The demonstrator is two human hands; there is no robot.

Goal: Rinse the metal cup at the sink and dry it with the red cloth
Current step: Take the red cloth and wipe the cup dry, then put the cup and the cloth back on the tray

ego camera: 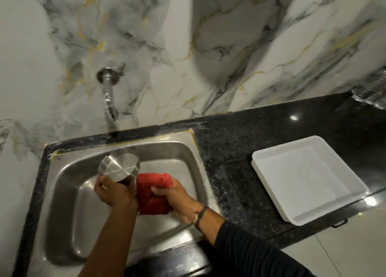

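Over the steel sink, my left hand grips the metal cup by its side, with the cup's flat base turned up towards me. The red cloth is bunched in my right hand and presses against the cup's right side. Both hands are close together above the basin. The cup's mouth is hidden.
A chrome tap juts from the marble wall above the sink; no water runs from it. On the black granite counter to the right lies a white tray. A clear ribbed object stands at the far right edge.
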